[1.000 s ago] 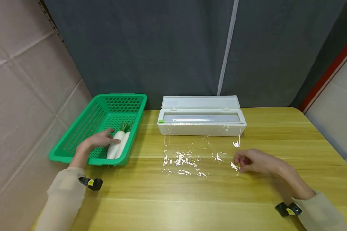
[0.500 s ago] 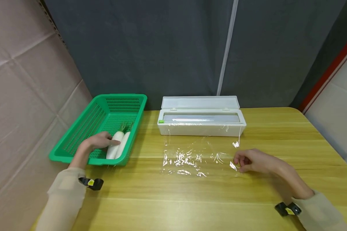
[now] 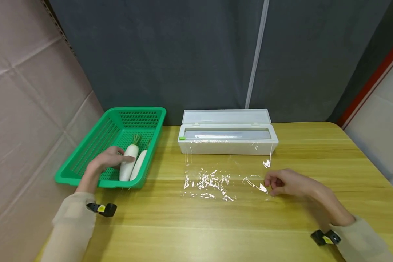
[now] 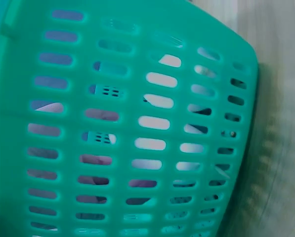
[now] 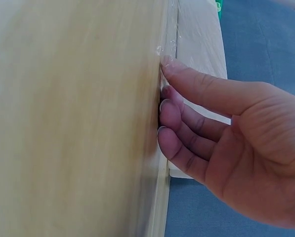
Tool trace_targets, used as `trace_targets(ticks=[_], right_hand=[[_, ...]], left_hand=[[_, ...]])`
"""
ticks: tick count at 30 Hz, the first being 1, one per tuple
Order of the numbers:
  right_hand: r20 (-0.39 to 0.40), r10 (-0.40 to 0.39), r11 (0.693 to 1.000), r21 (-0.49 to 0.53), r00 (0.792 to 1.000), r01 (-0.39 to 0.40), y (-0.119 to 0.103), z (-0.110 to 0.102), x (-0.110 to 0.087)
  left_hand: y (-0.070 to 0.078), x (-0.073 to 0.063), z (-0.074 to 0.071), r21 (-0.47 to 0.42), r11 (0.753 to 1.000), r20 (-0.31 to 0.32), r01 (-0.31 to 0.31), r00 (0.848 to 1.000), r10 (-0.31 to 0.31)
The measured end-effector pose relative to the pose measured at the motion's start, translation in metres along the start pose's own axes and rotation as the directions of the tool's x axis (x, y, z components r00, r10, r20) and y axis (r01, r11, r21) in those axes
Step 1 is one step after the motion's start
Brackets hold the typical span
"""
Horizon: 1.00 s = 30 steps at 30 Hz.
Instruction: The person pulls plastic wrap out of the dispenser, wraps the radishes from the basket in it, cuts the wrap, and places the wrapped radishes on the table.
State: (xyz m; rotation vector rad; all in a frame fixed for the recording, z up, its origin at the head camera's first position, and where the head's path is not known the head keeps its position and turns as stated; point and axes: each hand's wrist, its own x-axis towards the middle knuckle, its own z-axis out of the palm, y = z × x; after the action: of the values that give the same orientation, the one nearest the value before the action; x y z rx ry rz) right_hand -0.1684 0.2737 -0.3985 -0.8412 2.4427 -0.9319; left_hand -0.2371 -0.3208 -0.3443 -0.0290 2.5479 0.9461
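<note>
Inside a green plastic basket [image 3: 91, 145], my left hand [image 3: 108, 159] grips a white radish [image 3: 127, 171], thumb across its top. A second white radish [image 3: 139, 165] lies beside it, against the basket's right side. In the left wrist view the slotted basket wall [image 4: 122, 153] hides most of the hand and radishes. My right hand [image 3: 291, 182] pinches the near right corner of a clear cling film sheet [image 3: 213, 180] between thumb and curled fingers. That film runs out from a white dispenser box [image 3: 229, 147], whose lid [image 3: 227, 116] is raised.
A green slider [image 3: 182, 138] sits at the left end of the dispenser's front edge. Dark grey cloth [image 3: 183, 54] hangs behind the wooden table [image 3: 196, 233]. A pale wall covering [image 3: 29, 109] rises close beside the basket on the left.
The gripped radish has shifted slightly left, away from the second one, and a gap shows between them. The right hand stays in place; creases in the film near it have changed.
</note>
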Motion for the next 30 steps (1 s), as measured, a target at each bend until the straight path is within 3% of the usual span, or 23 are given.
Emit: trace_targets(ticks=[10,20,26,30], right_hand=[[-0.008,0.013,1.000,0.005,1.000,-0.013,-0.002,0.000,0.000],[-0.011,0.018,1.000,0.004,1.000,-0.018,-0.003,0.000,0.000],[-0.008,0.018,1.000,-0.001,1.000,-0.018,-0.002,0.000,0.001],[-0.006,0.014,1.000,0.000,1.000,-0.014,-0.003,0.000,0.001]], left_hand=[[0.005,-0.003,-0.002,-0.065,0.998,-0.150,-0.015,0.989,0.005],[0.027,-0.013,0.000,-0.107,0.991,-0.322,-0.075,0.946,0.037],[0.043,-0.022,0.002,-0.149,0.984,-0.372,-0.093,0.928,0.031],[0.055,-0.028,0.006,-0.162,0.978,-0.395,-0.134,0.917,0.060]])
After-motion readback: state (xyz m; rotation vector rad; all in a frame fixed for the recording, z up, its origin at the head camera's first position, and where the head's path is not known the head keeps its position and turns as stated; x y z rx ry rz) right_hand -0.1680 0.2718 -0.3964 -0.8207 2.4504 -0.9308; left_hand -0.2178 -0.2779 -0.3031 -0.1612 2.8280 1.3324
